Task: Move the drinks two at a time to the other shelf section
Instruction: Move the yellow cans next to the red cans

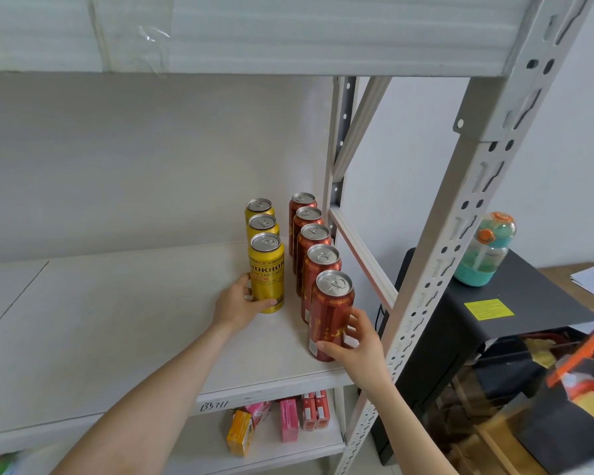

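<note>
A person stands at a white metal shelf point(117, 320) with one hand on each of two drink cans. The left hand point(235, 305) curls round the lower body of the front yellow can point(266, 269), thumb across the front near its base. The right hand point(355, 341) wraps the lower half of the front red can point(330, 310), thumb across its face and fingers round the far side. Both holds sit low on tall, slim cans, so a quick lift could likely let either can lean and slip out of the hand. The red can stands close in front of the next one in the red row point(314, 248), and dragging it instead of lifting could knock that row over in a chain. It also stands near the shelf's front edge, and the slotted post point(436, 269) is just beside the right hand, so a wide swing might clip it. The cans look unopened, with silver tops and pull tabs in place. The yellow ones carry black lettering, the red ones gold. Three yellow cans form the yellow row point(262, 221) and five red cans the other, both running front to back at the shelf's right end, with a gap between the rows.
</note>
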{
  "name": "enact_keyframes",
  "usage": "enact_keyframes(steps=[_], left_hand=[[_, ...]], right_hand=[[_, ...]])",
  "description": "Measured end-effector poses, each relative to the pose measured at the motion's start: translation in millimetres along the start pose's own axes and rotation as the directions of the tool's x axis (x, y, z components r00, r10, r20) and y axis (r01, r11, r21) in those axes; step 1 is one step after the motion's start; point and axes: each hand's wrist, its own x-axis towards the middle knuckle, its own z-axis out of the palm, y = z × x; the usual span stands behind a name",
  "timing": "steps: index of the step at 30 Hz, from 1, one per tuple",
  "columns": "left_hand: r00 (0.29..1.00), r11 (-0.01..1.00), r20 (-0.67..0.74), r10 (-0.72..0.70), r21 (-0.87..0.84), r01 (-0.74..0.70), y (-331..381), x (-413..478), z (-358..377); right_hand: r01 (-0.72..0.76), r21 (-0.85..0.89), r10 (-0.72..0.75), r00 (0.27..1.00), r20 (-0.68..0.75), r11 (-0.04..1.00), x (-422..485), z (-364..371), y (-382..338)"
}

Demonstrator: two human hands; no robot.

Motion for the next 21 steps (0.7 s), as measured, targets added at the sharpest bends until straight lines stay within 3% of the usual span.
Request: enact_keyframes(steps=[13, 17, 21], left_hand=[[0.998, 0.975, 0.02, 0.052, 0.217, -0.055, -14.1, -15.0, -17.6], [0.99, 0.888, -0.017, 0.137, 0.444, -0.115, -21.3, -38.4, -28.3], [0.957, 0.765, -0.067, 0.282, 0.617, -0.182, -33.0, -73.6, -38.4]], right_hand=[[-0.022, -0.094, 0.013, 0.996, -0.088, 0.995, -10.6, 4.9, -0.2], [0.003, -0.327, -0.051, 0.989, -0.139, 0.945, -25.4, 4.0, 1.5], [0.058, -0.627, -0.203, 0.965, -0.163, 0.777, -49.6, 8.5, 0.2]])
